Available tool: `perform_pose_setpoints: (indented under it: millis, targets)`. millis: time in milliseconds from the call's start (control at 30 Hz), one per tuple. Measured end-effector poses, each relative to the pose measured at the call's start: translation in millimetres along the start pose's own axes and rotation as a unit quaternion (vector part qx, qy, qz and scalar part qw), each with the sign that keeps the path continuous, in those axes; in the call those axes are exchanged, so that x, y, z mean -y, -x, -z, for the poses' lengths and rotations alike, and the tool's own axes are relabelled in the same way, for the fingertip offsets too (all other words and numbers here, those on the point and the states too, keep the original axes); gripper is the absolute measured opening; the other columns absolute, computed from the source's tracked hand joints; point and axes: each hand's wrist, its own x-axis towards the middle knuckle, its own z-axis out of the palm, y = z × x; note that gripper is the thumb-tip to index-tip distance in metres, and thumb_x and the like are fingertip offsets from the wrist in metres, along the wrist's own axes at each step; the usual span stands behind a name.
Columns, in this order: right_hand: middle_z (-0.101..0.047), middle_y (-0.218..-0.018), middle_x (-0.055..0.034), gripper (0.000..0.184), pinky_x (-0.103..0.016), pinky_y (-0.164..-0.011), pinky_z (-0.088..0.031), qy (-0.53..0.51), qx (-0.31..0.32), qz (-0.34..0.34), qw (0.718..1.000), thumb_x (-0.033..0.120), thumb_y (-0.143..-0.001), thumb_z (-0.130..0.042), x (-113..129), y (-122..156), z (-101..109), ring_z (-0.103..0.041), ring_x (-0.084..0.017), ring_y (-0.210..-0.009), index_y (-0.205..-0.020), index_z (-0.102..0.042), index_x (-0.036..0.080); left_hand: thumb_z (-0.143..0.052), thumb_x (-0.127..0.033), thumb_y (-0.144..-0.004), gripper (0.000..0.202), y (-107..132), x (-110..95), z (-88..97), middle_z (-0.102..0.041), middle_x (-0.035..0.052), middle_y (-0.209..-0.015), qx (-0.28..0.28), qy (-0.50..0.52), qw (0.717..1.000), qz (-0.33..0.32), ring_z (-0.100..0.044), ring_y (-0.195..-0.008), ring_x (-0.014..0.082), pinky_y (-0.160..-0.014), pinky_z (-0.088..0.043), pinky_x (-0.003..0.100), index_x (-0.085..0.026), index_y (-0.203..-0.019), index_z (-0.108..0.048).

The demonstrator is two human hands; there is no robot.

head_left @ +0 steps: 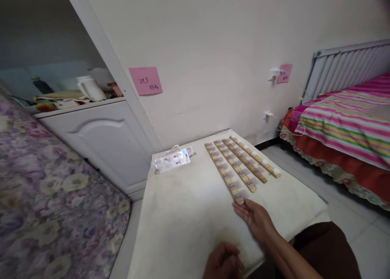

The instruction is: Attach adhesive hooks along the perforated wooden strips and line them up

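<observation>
Near the front of the table, my right hand pinches the near end of a wooden strip, the leftmost of several lying side by side. Small clear plastic bags with little metal pieces seem to be fixed along this strip. To its right lie two similar strips. The rightmost strip carries white, rounded pieces. Low at the bottom edge is my left hand, slightly blurred, its fingers loosely curled and apart. It is over the table's front part, with nothing visible in it.
Clear plastic packets with small metal parts lie at the table's back left. A white cabinet and a flowered cloth stand left. The wall is behind the table; a bed stands right, beside plugged-in chargers.
</observation>
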Motion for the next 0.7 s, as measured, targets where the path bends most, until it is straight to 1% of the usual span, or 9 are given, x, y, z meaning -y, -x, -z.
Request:
perform_pose_setpoints:
  millis: [100,200,267,367,500,600,700]
  targets:
    - [-0.072,-0.072,-0.0086,0.016,-0.035,-0.078,-0.058,-0.005,0.008,-0.018,1.0,0.021,-0.067,-0.074,4,1,1,-0.072,-0.026,-0.08,-0.075,-0.063,0.013,-0.071,-0.05,-0.06,0.047,-16,-19,-6.6,-0.062,-0.0005,-0.07,-0.025,-0.009,0.999,-0.019,-0.056,-0.053,0.0108,-0.052,-0.038,0.024,-0.017,-0.088,-0.054]
    - [-0.072,-0.069,-0.0079,0.014,-0.034,-0.08,-0.058,-0.018,0.021,-0.045,0.999,0.017,-0.067,-0.075,10,3,2,-0.072,-0.026,-0.082,-0.073,-0.062,0.014,-0.066,-0.042,-0.062,0.05,-36,-34,-12.8,-0.062,0.0,-0.074,-0.068,-0.033,0.997,-0.017,-0.057,-0.053,0.0104,-0.051,-0.04,0.024,-0.014,-0.101,-0.053]
    - [-0.072,-0.07,-0.0088,0.015,-0.033,-0.082,-0.058,-0.028,0.027,-0.064,0.997,0.016,-0.066,-0.075,14,4,3,-0.072,-0.025,-0.083,-0.074,-0.062,0.013,-0.061,-0.038,-0.063,0.057,-52,-40,-15.6,-0.061,-0.0003,-0.076,-0.077,-0.038,0.996,-0.018,-0.056,-0.051,0.01,-0.048,-0.039,0.023,-0.012,-0.113,-0.049]
    - [-0.073,-0.073,-0.0118,0.017,-0.031,-0.082,-0.058,-0.035,0.031,-0.078,0.996,0.015,-0.065,-0.076,19,5,4,-0.072,-0.024,-0.082,-0.075,-0.062,0.011,-0.055,-0.035,-0.065,0.064,-72,-43,-18.1,-0.057,-0.0025,-0.075,-0.088,-0.049,0.995,-0.027,-0.051,-0.045,0.0067,-0.042,-0.034,0.021,-0.009,-0.123,-0.043]
    - [-0.073,-0.078,-0.0156,0.015,-0.031,-0.082,-0.058,-0.042,0.028,-0.1,0.994,0.012,-0.068,-0.073,23,5,6,-0.072,-0.025,-0.085,-0.076,-0.06,0.011,-0.051,-0.036,-0.067,0.069,-90,-43,-20.6,-0.055,-0.0043,-0.071,-0.088,-0.064,0.994,-0.032,-0.043,-0.039,0.0038,-0.038,-0.027,0.02,-0.008,-0.129,-0.041]
    - [-0.072,-0.081,-0.0175,0.014,-0.031,-0.079,-0.059,-0.043,0.005,-0.114,0.993,0.007,-0.07,-0.069,25,5,7,-0.072,-0.026,-0.085,-0.078,-0.058,0.009,-0.052,-0.038,-0.067,0.069,-97,-42,-22.1,-0.055,-0.0049,-0.068,-0.081,-0.076,0.993,-0.027,-0.041,-0.038,0.0038,-0.037,-0.025,0.02,-0.009,-0.129,-0.043]
    - [-0.072,-0.084,-0.0192,0.015,-0.032,-0.08,-0.059,-0.05,0.004,-0.128,0.99,0.005,-0.071,-0.067,28,5,8,-0.072,-0.027,-0.087,-0.081,-0.057,0.008,-0.052,-0.039,-0.067,0.064,-101,-42,-22.6,-0.054,-0.0061,-0.064,-0.074,-0.088,0.993,-0.023,-0.039,-0.037,0.0039,-0.037,-0.023,0.02,-0.01,-0.124,-0.05]
